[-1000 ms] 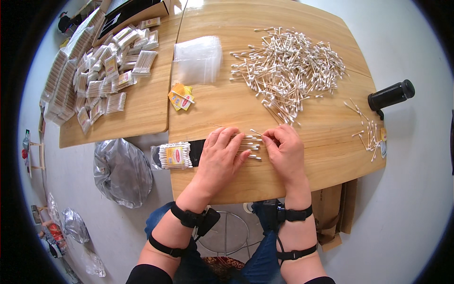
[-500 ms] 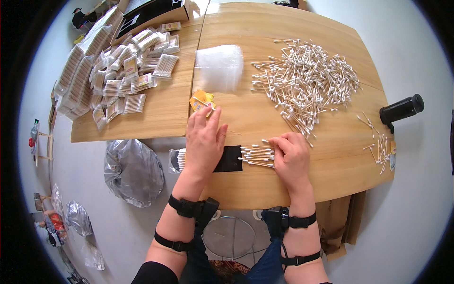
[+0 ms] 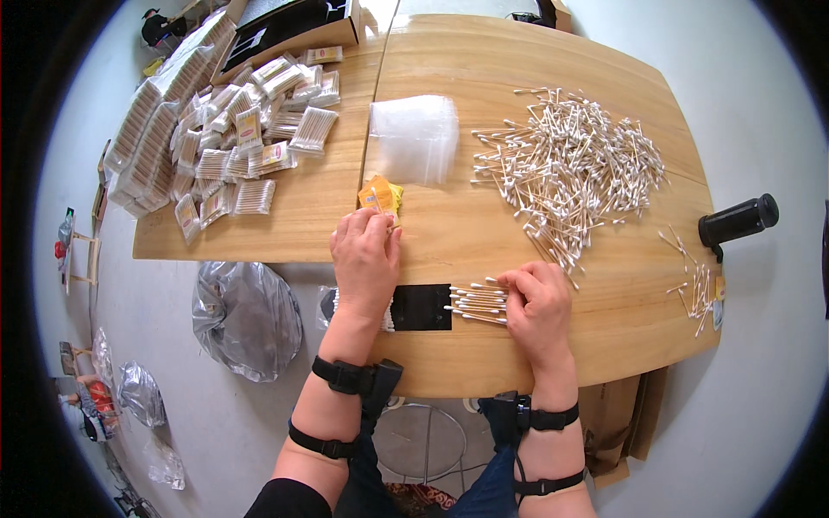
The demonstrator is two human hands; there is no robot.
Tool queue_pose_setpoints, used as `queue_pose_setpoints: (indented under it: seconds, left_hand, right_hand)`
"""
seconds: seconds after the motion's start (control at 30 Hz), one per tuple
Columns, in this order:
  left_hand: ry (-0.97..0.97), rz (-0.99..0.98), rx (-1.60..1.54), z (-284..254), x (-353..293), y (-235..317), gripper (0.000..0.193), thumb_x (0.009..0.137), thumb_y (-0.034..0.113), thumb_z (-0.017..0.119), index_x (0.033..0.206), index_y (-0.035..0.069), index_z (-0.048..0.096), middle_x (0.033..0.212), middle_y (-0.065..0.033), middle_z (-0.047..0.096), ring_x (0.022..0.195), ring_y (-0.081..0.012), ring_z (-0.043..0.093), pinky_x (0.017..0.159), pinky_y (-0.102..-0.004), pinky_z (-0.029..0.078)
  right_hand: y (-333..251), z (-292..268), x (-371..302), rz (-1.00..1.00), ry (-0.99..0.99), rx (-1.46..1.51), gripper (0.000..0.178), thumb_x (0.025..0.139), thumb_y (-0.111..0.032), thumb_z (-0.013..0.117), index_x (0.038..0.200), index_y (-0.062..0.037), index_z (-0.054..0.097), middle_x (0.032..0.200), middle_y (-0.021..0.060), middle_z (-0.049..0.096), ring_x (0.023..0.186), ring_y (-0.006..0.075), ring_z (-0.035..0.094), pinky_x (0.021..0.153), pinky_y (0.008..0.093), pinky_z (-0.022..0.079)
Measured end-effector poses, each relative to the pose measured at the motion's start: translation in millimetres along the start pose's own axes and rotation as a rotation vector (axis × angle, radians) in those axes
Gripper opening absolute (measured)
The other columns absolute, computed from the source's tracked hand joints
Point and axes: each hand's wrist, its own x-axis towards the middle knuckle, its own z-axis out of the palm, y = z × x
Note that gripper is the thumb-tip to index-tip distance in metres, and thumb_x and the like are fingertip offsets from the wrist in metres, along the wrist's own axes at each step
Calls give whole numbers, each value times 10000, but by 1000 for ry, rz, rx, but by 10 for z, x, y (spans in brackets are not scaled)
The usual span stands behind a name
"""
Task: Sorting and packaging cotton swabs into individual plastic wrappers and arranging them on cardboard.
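My right hand (image 3: pixel 541 306) is closed on the right ends of a flat row of cotton swabs (image 3: pixel 480 302) lying side by side on the table. Their white tips point left, at the edge of a black flat strip (image 3: pixel 428 307). My left hand (image 3: pixel 366 268) hovers over the left part of that strip, its fingers bent and drawn together. A thin cotton swab (image 3: pixel 376 204) seems to stick out from its fingertips, over small orange and yellow cards (image 3: pixel 386 190). Under my left wrist, more white swab tips and a clear bag (image 3: pixel 325 308) show at the strip's left end; the forearm partly hides them.
A big loose heap of cotton swabs (image 3: pixel 583 164) spreads at the right. Clear empty bags (image 3: pixel 414 138) lie farther back. Filled swab packs (image 3: pixel 250 129) are piled at the left beside an open box (image 3: pixel 289 34). A black cylinder (image 3: pixel 738 220) stands by the right edge.
My left hand has moved a little toward me and left, its fingers drawing together, and the swab there has turned. My right hand stays at the row. The whole view has shifted slightly.
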Motion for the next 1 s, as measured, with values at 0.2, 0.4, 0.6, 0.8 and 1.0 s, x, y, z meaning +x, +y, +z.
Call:
queue_pose_setpoints:
  seconds: [0.2, 0.4, 0.6, 0.8, 1.0]
  left_hand:
    - [57, -67, -11, -9, 32, -60, 193, 836, 72, 745, 962, 55, 598, 912, -106, 634, 901, -321, 610, 815, -446, 465]
    - [64, -103, -68, 41, 15, -90, 176, 836, 42, 725, 958, 43, 599, 836, -111, 640, 816, -313, 624, 779, -449, 477]
    - [39, -128, -112, 19, -13, -126, 198, 853, 26, 691, 1006, 72, 574, 860, -99, 657, 845, -323, 625, 773, -453, 455]
    - [-24, -12, -239, -74, 25, 140, 157, 837, 4, 702, 959, 56, 616, 868, -97, 663, 844, -333, 626, 784, -446, 473]
    - [-275, 299, -386, 22, -126, 554, 191, 799, -8, 697, 979, 57, 709, 900, -97, 664, 897, -312, 625, 828, -421, 506]
  right_hand:
    - [-17, 1, 8, 1, -1, -1, 147, 776, 67, 652, 834, -52, 717, 833, 79, 621, 840, 283, 575, 738, 398, 481]
    - [-20, -8, 5, 14, -10, 6, 160, 771, 70, 641, 835, -53, 721, 835, 77, 620, 841, 282, 574, 744, 395, 482]
    - [-11, -22, -18, 21, -26, 18, 190, 754, 71, 616, 841, -52, 732, 848, 78, 626, 860, 286, 582, 764, 400, 487]
    - [9, -26, -35, 15, -62, 72, 202, 746, 69, 608, 840, -48, 743, 832, 88, 632, 864, 291, 591, 766, 399, 490]
    - [32, -63, -74, 139, 65, 273, 248, 743, 106, 547, 846, -23, 732, 845, 111, 648, 816, 302, 597, 725, 394, 489]
